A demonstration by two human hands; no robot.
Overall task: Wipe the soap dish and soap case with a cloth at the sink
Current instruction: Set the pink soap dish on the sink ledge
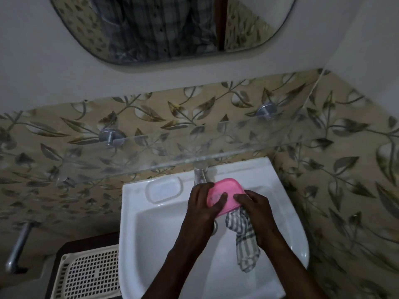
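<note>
Centrally, over the white sink (149, 234), a person's left hand (200, 206) grips a pink soap case (226, 188) while the right hand (257, 214), fingers (240, 198) curled, pinches a striped cloth (244, 244) against its lower edge.

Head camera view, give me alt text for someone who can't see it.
Over a white sink, the left hand grips a pink soap case while the right hand holds a striped cloth at its edge. A glass shelf and a mirror are on the wall above.
</note>
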